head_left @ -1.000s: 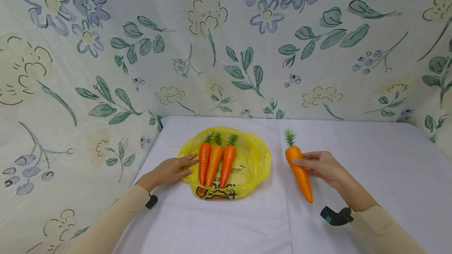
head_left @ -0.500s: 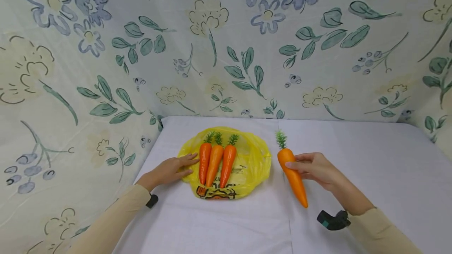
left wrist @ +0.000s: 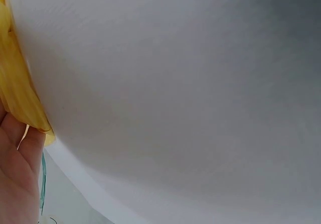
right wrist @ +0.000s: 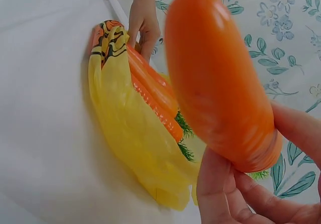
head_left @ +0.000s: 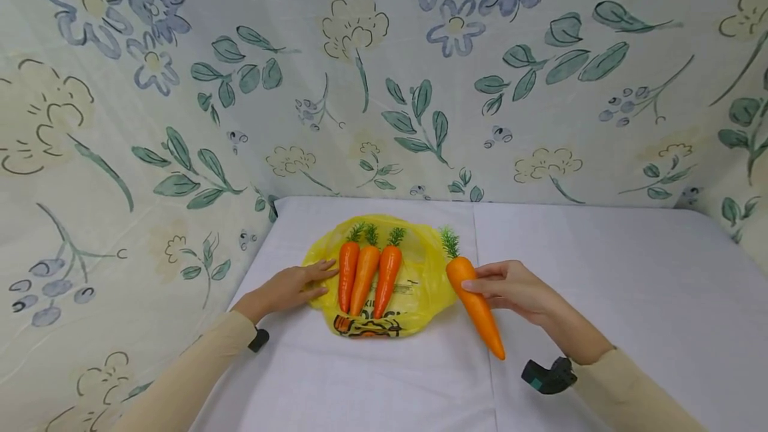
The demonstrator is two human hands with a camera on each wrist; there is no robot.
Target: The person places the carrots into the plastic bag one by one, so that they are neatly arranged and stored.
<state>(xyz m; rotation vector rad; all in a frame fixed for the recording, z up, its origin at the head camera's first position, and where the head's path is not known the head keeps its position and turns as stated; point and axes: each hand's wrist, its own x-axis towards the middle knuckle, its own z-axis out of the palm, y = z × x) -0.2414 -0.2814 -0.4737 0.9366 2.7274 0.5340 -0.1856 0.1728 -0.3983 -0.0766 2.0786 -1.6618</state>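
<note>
A carrot (head_left: 482, 317) with a green frilly top is held by my right hand (head_left: 517, 290), thumb on its near side and fingers behind. It slants in the air, its top by the right edge of a yellow plastic bag (head_left: 441, 279). Inside the open bag, 3 more carrots (head_left: 365, 280) lie side by side, green tops away from me. My left hand (head_left: 285, 292) rests with extended fingers against the bag's left edge. In the left wrist view, its fingertips touch the yellow plastic (left wrist: 22, 91). Close up in the right wrist view, the held carrot (right wrist: 218, 78) hides part of the background.
A white cloth covers the table (head_left: 372, 385), which meets a floral curtain (head_left: 408, 145) at the back and left. Dark camera mounts sit at both wrists, the right one (head_left: 547, 376) hanging over the table.
My right hand has carried the carrot leftward toward the bag, and its green top now overlaps the bag's right edge. The left hand, the bag and the carrots inside have stayed put.
</note>
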